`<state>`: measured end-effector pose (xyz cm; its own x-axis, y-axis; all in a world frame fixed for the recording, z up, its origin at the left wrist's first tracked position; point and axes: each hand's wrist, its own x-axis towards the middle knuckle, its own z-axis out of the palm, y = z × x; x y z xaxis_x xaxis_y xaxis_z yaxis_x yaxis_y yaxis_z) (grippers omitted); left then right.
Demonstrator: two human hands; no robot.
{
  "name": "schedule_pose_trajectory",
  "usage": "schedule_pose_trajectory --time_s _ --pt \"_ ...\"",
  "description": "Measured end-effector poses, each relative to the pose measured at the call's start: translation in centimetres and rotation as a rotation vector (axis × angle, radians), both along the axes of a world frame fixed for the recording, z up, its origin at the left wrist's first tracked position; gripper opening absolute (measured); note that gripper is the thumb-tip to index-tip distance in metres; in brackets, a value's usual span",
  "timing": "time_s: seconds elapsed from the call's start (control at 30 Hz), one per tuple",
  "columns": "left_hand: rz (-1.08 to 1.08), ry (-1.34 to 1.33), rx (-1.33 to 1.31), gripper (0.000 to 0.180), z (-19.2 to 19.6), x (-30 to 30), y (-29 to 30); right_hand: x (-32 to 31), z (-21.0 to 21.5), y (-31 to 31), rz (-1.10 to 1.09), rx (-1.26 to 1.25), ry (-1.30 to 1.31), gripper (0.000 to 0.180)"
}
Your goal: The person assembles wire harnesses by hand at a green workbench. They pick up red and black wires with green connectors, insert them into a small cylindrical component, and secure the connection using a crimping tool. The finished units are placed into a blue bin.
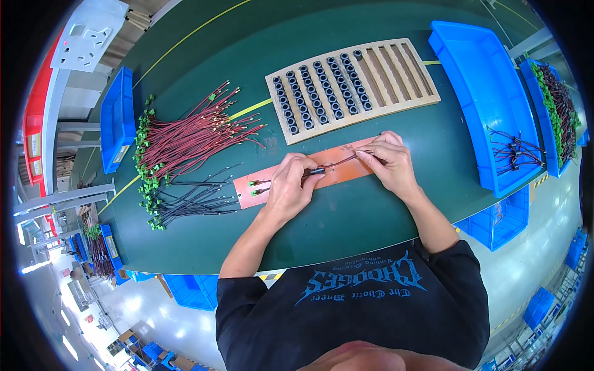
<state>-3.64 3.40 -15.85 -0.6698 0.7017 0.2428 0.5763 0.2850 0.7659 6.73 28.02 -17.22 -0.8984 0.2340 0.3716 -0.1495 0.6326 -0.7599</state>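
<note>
My left hand [289, 187] is closed round wires and a short black cylinder [315, 172], with thumb and fingers pinching near it. To its left, two green connectors [253, 187] on the wires stick out over an orange-brown board [334, 156] on the table. Reddish and dark wires [340, 162] run from the cylinder to my right hand [388, 162], whose thumb and fingertips pinch their far end. Both hands rest over the board. The fingers partly cover the cylinder and the wire ends.
Bundles of red wires [192, 139] and black wires [195, 201] with green connectors lie left. A slotted wooden rack [391, 73] holding rows of black cylinders stands beyond the board. Right, a blue bin [461, 55] contains some wire assemblies; another blue bin [117, 120] stands far left.
</note>
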Motion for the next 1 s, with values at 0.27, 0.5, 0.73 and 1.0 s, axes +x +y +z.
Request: schedule_pose_trajectory --time_s 0.27,0.5,0.73,1.0 --pt "0.042 -0.078 0.064 0.035 -0.5 0.1 0.1 -0.4 -0.9 -0.8 0.013 -0.118 -0.032 0.008" --pt "0.050 -0.113 0.069 0.028 0.1 0.2 0.3 -0.4 -0.8 -0.7 0.007 -0.212 -0.039 0.008" --pt "-0.083 0.268 -0.189 0.027 3.1 0.0 1.1 -0.1 -0.7 -0.4 0.001 -0.177 -0.015 0.007" --pt "-0.087 0.323 -0.040 0.028 0.8 -0.4 1.0 -0.1 -0.6 -0.3 0.010 -0.187 -0.018 0.006"
